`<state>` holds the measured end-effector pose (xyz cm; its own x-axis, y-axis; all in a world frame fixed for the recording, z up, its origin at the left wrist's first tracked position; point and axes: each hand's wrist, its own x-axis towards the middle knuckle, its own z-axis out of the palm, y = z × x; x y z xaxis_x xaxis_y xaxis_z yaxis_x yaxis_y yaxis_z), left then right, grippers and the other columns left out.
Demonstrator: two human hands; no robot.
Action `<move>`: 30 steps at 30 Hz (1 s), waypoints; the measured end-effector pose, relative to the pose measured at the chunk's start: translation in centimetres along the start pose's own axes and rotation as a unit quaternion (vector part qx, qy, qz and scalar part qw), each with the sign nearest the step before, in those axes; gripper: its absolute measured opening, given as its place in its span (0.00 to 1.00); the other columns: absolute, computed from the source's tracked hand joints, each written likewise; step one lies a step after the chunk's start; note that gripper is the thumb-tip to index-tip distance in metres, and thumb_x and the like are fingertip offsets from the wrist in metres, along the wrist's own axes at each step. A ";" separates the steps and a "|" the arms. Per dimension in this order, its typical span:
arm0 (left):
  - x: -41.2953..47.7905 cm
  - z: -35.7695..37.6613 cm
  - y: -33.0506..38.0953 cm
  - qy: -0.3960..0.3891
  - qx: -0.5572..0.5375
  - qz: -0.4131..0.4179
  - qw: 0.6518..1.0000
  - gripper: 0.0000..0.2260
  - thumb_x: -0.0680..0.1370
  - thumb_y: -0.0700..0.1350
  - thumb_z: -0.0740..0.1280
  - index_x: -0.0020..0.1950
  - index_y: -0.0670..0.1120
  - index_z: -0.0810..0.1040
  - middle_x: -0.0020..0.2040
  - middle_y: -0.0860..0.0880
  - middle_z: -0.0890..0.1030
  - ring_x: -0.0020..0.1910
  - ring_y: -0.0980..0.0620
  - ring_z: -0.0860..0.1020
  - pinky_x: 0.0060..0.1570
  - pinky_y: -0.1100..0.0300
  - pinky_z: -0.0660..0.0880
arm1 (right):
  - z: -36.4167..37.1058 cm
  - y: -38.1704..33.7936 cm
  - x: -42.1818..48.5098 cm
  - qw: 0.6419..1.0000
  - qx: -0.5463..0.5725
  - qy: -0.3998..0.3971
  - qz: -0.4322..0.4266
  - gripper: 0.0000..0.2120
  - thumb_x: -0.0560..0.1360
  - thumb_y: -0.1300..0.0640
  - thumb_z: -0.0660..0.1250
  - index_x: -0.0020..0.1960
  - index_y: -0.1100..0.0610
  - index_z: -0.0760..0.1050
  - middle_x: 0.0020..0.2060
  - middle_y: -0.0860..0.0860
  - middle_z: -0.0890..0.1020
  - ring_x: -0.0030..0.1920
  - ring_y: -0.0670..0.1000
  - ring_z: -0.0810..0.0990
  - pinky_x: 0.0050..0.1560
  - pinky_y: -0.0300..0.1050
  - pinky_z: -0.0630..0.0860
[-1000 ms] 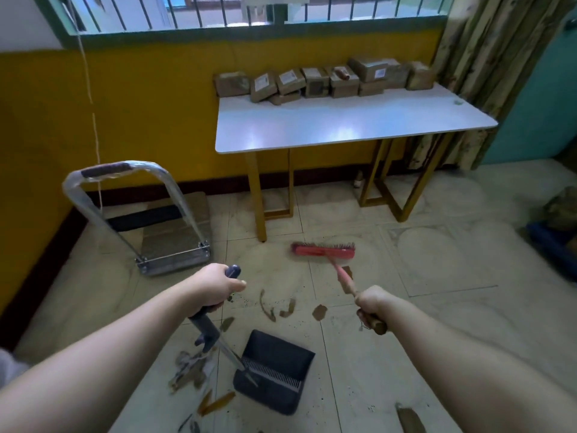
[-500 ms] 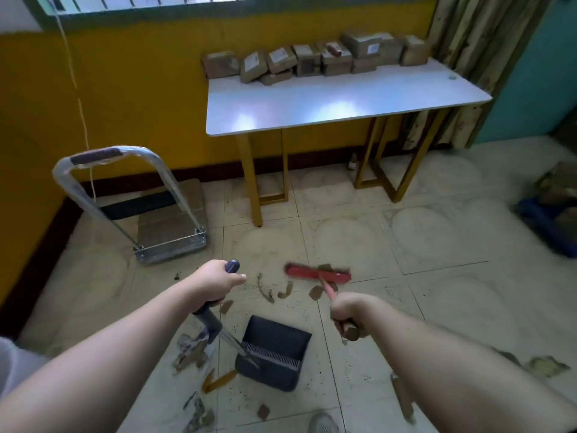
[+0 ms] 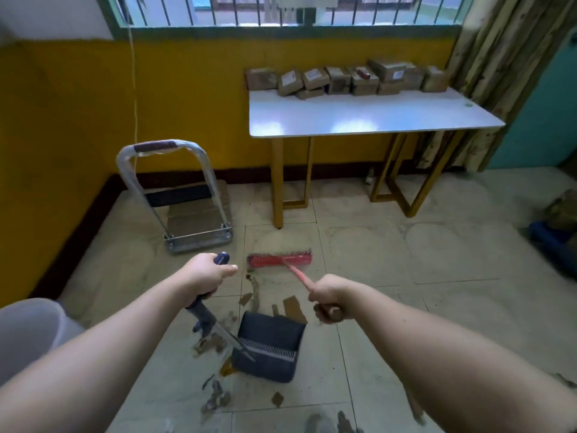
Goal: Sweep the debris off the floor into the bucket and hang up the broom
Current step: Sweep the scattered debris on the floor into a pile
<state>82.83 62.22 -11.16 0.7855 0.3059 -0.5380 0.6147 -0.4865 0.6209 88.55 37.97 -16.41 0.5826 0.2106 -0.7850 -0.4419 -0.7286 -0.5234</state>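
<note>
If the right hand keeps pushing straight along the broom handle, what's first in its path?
Past the right hand the line runs down to the red broom head on the tiles; beyond that probably the table's yellow leg, though depth is unclear.

The broom (image 3: 280, 260) is red, the dustpan (image 3: 269, 350) dark navy with a pale ribbed strip. Brown debris (image 3: 294, 308) dots the pale beige floor (image 3: 437, 276). The worktop (image 3: 368, 118) is white on yellow legs, the wall (image 3: 187, 98) mustard yellow.
</note>
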 end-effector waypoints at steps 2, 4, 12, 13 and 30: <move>-0.4 -0.9 -0.9 0.010 -0.027 -0.017 0.999 0.10 0.78 0.50 0.66 0.51 0.43 0.74 0.31 0.47 0.70 0.25 0.52 0.66 0.28 0.61 0.64 | 0.4 -0.6 0.8 0.998 -0.059 -0.010 0.003 0.06 0.78 0.63 0.57 0.47 0.54 0.67 0.27 0.55 0.76 0.24 0.50 0.71 0.27 0.41 0.70; -0.6 -1.7 -1.8 0.021 -0.046 -0.043 0.998 0.10 0.78 0.50 0.66 0.49 0.43 0.74 0.32 0.46 0.69 0.26 0.52 0.65 0.29 0.60 0.64 | 0.7 -1.4 2.6 0.995 -0.102 0.019 0.002 0.07 0.78 0.65 0.59 0.45 0.55 0.67 0.30 0.56 0.76 0.25 0.50 0.72 0.27 0.41 0.71; -0.7 -3.5 -4.3 0.069 -0.097 -0.115 0.986 0.09 0.79 0.48 0.65 0.45 0.43 0.71 0.31 0.47 0.67 0.25 0.53 0.63 0.27 0.61 0.62 | 2.7 -6.2 10.6 1.000 0.004 0.003 -0.016 0.10 0.80 0.55 0.51 0.59 0.52 0.66 0.20 0.52 0.72 0.24 0.50 0.69 0.28 0.43 0.73; -0.7 -3.5 -4.6 0.075 -0.108 -0.120 0.984 0.09 0.79 0.47 0.65 0.44 0.44 0.70 0.30 0.47 0.66 0.25 0.53 0.63 0.27 0.61 0.61 | 3.0 -6.5 11.2 1.000 -0.009 -0.009 -0.014 0.14 0.80 0.57 0.51 0.64 0.55 0.67 0.23 0.54 0.73 0.25 0.51 0.70 0.29 0.43 0.73; -5.6 -3.8 -11.4 0.089 -0.072 -0.133 0.985 0.13 0.79 0.50 0.65 0.55 0.41 0.73 0.29 0.46 0.70 0.24 0.52 0.67 0.26 0.61 0.66 | 3.9 0.4 -1.2 0.962 -0.246 -0.061 0.097 0.07 0.79 0.60 0.55 0.50 0.61 0.71 0.36 0.54 0.75 0.26 0.47 0.71 0.28 0.37 0.70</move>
<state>71.67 69.12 -13.03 0.5882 0.5509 -0.5921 0.7938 -0.2536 0.5527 85.04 39.96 -17.02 0.4245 0.0929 -0.9007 -0.1397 -0.9761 -0.1665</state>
